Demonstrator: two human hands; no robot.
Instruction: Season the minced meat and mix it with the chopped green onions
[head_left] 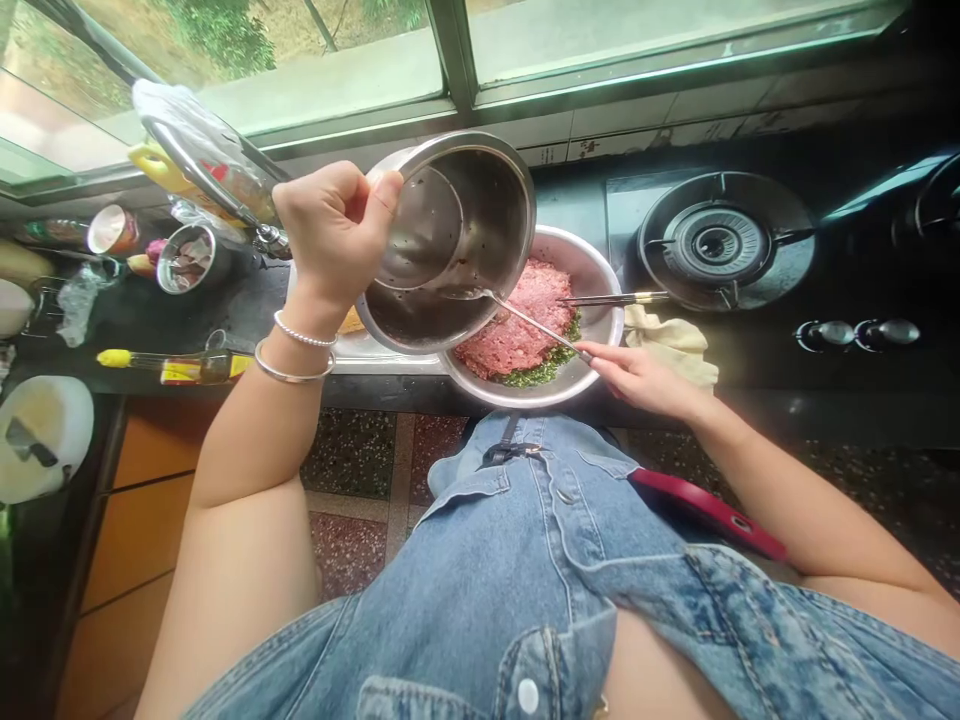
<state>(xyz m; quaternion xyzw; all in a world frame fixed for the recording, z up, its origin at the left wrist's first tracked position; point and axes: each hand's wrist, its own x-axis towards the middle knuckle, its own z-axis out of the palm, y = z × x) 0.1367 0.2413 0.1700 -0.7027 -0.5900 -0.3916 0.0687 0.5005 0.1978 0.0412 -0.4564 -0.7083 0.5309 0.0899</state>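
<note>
Pot [421, 225] is up in the left hand [337, 230], fist wrapped round its left edge (rim or handle, can't tell), tipped partly over the bowl [616, 315]. The right hand [630, 375] has the spoon [538, 326] pinched by its handle, and the spoon's head is inside the pot. Below, the bowl's got meat [517, 325] on chopped greens [553, 368], with chopsticks [615, 299] stuck in and lying over the rim. Cloth [675, 345] just beside, burner [720, 240] further right. I'd watch that tilt: if the left grip slips, whatever's inside could dump all at once. Pulling the spoon back carelessly might also knock the chopsticks out.
</note>
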